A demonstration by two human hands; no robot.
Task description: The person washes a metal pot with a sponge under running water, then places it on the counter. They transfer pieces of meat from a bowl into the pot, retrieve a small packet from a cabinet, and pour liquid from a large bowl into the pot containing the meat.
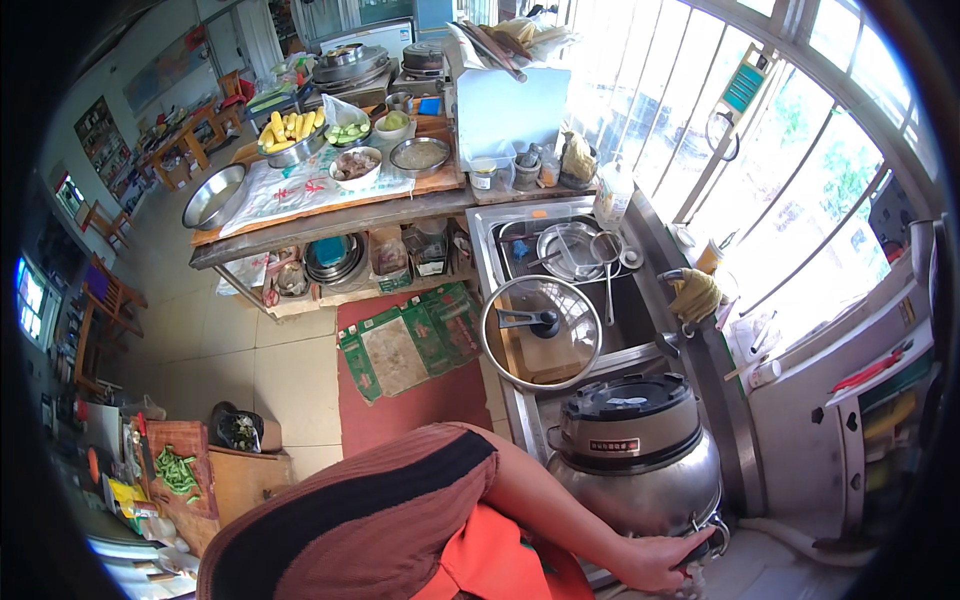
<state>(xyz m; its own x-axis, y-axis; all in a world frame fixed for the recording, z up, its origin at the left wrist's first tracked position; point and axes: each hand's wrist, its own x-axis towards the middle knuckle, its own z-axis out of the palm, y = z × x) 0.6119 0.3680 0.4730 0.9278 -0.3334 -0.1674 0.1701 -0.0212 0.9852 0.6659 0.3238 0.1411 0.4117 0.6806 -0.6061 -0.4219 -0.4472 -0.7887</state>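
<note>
My left arm reaches across to the right, and my left hand (656,564) is at the lower edge of a large round steel pot (637,487), beside its metal loop fitting (718,534). A dark part shows under my fingers; whether they grip it is unclear. A brown-grey appliance with a black top (630,431) rests on the pot. Just behind it, a glass lid with a black handle (541,332) lies over the sink's edge. My right hand is not in view. Part of a red apron (495,559) shows below my arm.
The steel sink (637,300) holds a strainer and bowls. Corn (289,129), sliced vegetables, a meat bowl (355,166) and a steel basin (216,196) stand on the back table. Chopped green vegetables (176,471) lie on a cutting board at left. Flattened cardboard (412,341) covers a red mat.
</note>
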